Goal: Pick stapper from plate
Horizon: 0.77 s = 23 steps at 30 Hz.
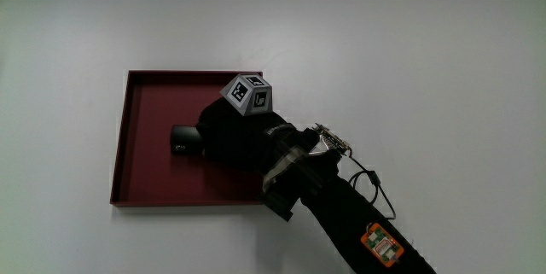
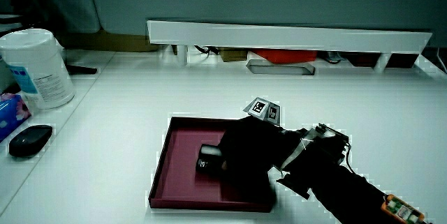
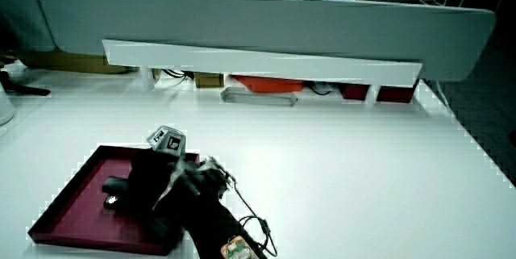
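Note:
A dark red plate, shaped like a shallow tray [image 1: 153, 180], lies on the white table; both side views show it too [image 2: 178, 178] [image 3: 68, 215]. A black stapler [image 1: 182, 142] lies in it, and only one end pokes out from under the hand [image 2: 208, 158] [image 3: 113, 188]. The gloved hand [image 1: 232, 135] rests low over the middle of the plate with its fingers curled around the stapler. The patterned cube [image 1: 249, 95] on its back faces up. The forearm [image 1: 341, 214] crosses the plate's edge nearest the person.
In a side view, a white canister [image 2: 38, 67], a blue packet [image 2: 7, 112] and a black mouse [image 2: 30, 140] sit near the table's edge, away from the plate. A low white partition [image 2: 286, 35] [image 3: 258, 57] with small items under it closes off the table.

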Tool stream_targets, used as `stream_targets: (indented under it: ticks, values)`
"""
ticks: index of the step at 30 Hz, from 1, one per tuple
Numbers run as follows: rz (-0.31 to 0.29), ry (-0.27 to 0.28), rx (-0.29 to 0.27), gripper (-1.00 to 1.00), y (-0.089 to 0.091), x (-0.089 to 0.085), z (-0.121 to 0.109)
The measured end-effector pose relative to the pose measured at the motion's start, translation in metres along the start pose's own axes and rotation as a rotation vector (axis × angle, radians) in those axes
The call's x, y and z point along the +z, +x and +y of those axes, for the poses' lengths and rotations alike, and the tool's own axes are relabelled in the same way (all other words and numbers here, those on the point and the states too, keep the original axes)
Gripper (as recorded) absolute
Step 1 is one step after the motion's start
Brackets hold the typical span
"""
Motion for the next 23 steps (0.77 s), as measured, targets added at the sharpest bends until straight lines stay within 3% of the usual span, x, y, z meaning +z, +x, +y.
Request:
stream_targets:
  ticks: [3,9,12,18,20,23]
  values:
    - [-0.013,0.003,-0.010,1.00,0.001,-0.001,0.000]
    - [0.023,0.011,0.028,1.00,-0.003,0.005,-0.004]
    - [0.006,0.021,0.042,1.00,-0.007,0.012,-0.010]
    - [-0.007,0.075,0.086,1.00,-0.018,0.038,-0.028]
    - [-0.002,0.069,0.110,1.00,-0.021,0.047,-0.034]
    - [-0.018,0.114,0.126,1.00,-0.027,0.065,-0.049]
